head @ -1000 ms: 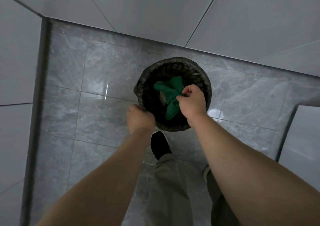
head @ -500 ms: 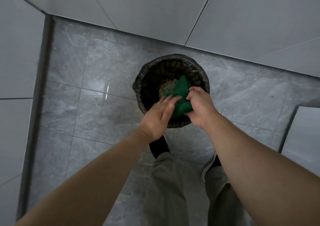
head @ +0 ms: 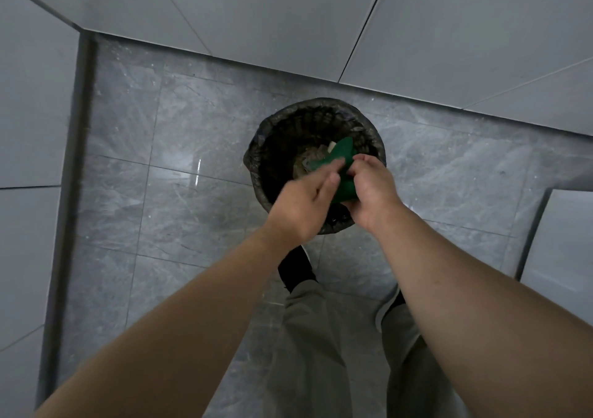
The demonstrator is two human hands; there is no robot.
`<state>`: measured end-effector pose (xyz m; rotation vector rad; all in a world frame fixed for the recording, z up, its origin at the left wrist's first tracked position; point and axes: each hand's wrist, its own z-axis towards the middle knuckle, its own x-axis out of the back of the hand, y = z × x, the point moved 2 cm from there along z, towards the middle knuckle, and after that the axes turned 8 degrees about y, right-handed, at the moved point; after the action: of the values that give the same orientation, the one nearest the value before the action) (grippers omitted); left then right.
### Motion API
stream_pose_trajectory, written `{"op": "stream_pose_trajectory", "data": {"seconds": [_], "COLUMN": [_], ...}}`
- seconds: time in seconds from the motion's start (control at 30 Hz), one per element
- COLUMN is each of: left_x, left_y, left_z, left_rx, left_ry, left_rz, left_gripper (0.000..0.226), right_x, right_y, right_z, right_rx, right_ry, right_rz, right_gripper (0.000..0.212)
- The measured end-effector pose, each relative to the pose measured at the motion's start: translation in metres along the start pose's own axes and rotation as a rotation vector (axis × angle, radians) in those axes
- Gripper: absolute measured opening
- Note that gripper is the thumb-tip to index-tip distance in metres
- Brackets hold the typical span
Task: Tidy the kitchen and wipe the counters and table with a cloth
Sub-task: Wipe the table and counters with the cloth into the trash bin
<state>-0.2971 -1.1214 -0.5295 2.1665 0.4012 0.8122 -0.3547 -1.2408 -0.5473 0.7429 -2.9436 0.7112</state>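
- right hand (head: 372,190) sits over the near rim of the bin (head: 256,161), fingers curled round a green cloth (head: 341,151)
- left hand (head: 301,206) is right next to it, fingers straight, brushing the cloth

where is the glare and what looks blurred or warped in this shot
Head view: a white glare streak lies on the glossy grey marble floor left of the round black bag-lined bin; head view: the left hand has smeared straight fingers, the right hand gripping the green cloth is sharper; head view: dim light, and the grey wall tiles splay from the wide lens.
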Motion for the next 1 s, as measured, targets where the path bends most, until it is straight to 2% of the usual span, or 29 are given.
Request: {"op": "stream_pose_trajectory", "data": {"seconds": [0.03, 0.1, 0.17, 0.23, 0.3, 0.33, 0.37, 0.4, 0.43, 0.47, 0.5, 0.57, 0.6, 0.63, 0.7, 0.73, 0.77, 0.83, 0.87, 0.93, 0.97, 1.0], "left_x": [-0.003, 0.001, 0.002, -0.003, 0.003, 0.006, 0.004, -0.001, -0.002, 0.002, 0.008, 0.014, 0.011, 0.003, -0.011, -0.011, -0.01, -0.01, -0.014, -0.021, -0.02, -0.015], "left_y": [-0.004, -0.013, -0.01, -0.009, -0.011, -0.009, -0.007, -0.004, -0.006, -0.011, -0.014, -0.008, -0.004, -0.002, -0.013, -0.019, -0.024, -0.017, -0.012, -0.008, -0.011, -0.014], "left_z": [-0.002, -0.003, -0.005, -0.007, -0.004, -0.003, -0.002, 0.001, 0.006, 0.012, 0.016, 0.018, 0.021, 0.024, 0.031, 0.036, 0.041, 0.045, 0.045, 0.043, 0.043, 0.043], "left_rx": [0.024, 0.174, 0.092, 0.075, 0.23, 0.221, 0.163, 0.146, 0.189, 0.295, 0.36, 0.282, 0.22, 0.195, 0.373, 0.472, 0.519, 0.454, 0.394, 0.338, 0.331, 0.295], "left_ry": [-0.061, 0.067, 0.109, -0.013, 0.093, 0.155, 0.137, 0.029, -0.061, -0.046, 0.058, 0.273, 0.249, 0.14, -0.117, -0.13, -0.058, 0.064, 0.007, -0.234, -0.218, -0.058], "left_rz": [0.057, 0.234, 0.145, 0.131, 0.196, 0.17, 0.131, 0.129, 0.21, 0.339, 0.399, 0.192, 0.064, -0.022, 0.043, 0.143, 0.15, -0.071, -0.091, 0.165, 0.368, 0.452], "left_gripper": [0.045, 0.054, 0.053, 0.049, 0.054, 0.054, 0.052, 0.05, 0.05, 0.052, 0.055, 0.055, 0.052, 0.05, 0.059, 0.064, 0.067, 0.064, 0.061, 0.059, 0.055, 0.051], "right_x": [0.0, 0.0, -0.001, -0.001, -0.001, -0.001, -0.001, -0.001, -0.001, -0.001, -0.002, -0.001, 0.0, 0.001, 0.004, 0.004, 0.007, 0.009, 0.01, 0.011, 0.011, 0.013], "right_y": [-0.001, -0.001, -0.001, -0.001, -0.001, -0.002, -0.004, -0.006, -0.008, -0.008, -0.008, -0.01, -0.011, -0.012, -0.011, -0.012, -0.011, -0.011, -0.011, -0.008, -0.007, -0.005], "right_z": [-0.001, -0.003, -0.006, -0.007, -0.01, -0.011, -0.012, -0.013, -0.014, -0.016, -0.018, -0.021, -0.021, -0.021, -0.023, -0.023, -0.023, -0.022, -0.022, -0.022, -0.023, -0.023], "right_rx": [-0.007, 0.003, 0.016, 0.018, 0.017, 0.028, 0.043, 0.061, 0.071, 0.069, 0.064, 0.054, 0.054, 0.054, 0.038, 0.037, 0.046, 0.068, 0.071, 0.063, 0.06, 0.058], "right_ry": [-0.004, 0.006, 0.013, 0.008, 0.018, 0.024, 0.021, 0.021, 0.022, 0.023, 0.027, 0.027, 0.02, 0.008, -0.014, -0.015, -0.01, -0.014, -0.019, -0.01, 0.001, 0.01], "right_rz": [0.018, 0.026, 0.001, 0.001, 0.003, -0.015, -0.044, -0.073, -0.092, -0.105, -0.104, -0.1, -0.1, -0.095, -0.062, -0.058, -0.073, -0.124, -0.132, -0.146, -0.168, -0.183], "right_gripper": [0.023, 0.022, 0.021, 0.022, 0.022, 0.022, 0.022, 0.022, 0.022, 0.023, 0.024, 0.027, 0.027, 0.027, 0.027, 0.028, 0.029, 0.031, 0.031, 0.03, 0.03, 0.031]}}
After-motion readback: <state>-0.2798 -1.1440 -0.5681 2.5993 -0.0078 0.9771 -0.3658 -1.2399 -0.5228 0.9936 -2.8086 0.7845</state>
